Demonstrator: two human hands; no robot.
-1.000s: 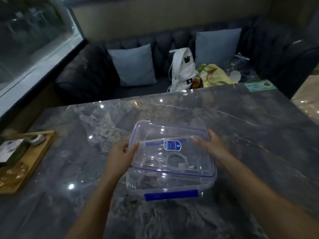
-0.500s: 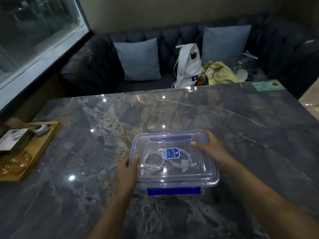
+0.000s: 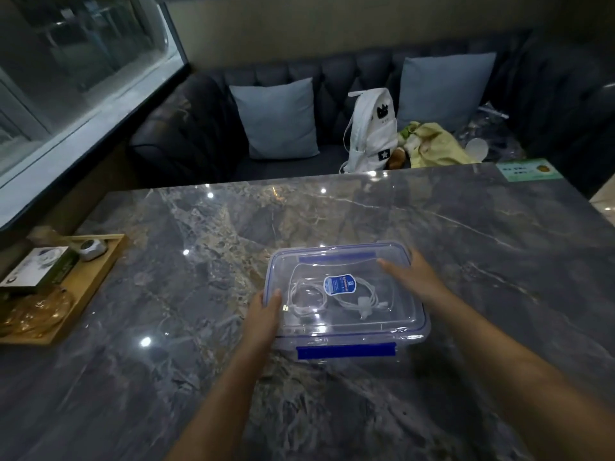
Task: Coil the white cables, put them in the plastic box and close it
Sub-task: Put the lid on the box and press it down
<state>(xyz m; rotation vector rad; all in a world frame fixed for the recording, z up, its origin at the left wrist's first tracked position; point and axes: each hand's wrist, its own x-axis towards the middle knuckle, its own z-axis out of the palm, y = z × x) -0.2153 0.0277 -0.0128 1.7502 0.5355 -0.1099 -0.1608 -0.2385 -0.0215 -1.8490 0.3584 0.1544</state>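
A clear plastic box (image 3: 412, 331) with blue clips stands on the grey marble table. Its transparent lid (image 3: 342, 261), marked with a blue sticker, lies flat on top of it. Coiled white cables (image 3: 309, 299) show through the lid inside the box. My left hand (image 3: 264, 314) lies against the box's left edge, fingers on the lid's rim. Flat on the lid's far right part rests my right hand (image 3: 411, 276), fingers spread. The blue front clip (image 3: 346, 351) faces me.
A wooden tray (image 3: 80, 294) with a small box and other items sits at the table's left edge. A green card (image 3: 529, 169) lies at the far right corner. Behind the table is a dark sofa with cushions and a white backpack (image 3: 371, 131).
The lid was held tilted above the box and has come down flat onto it. Both hands have shifted from holding the lid's sides to resting on it.
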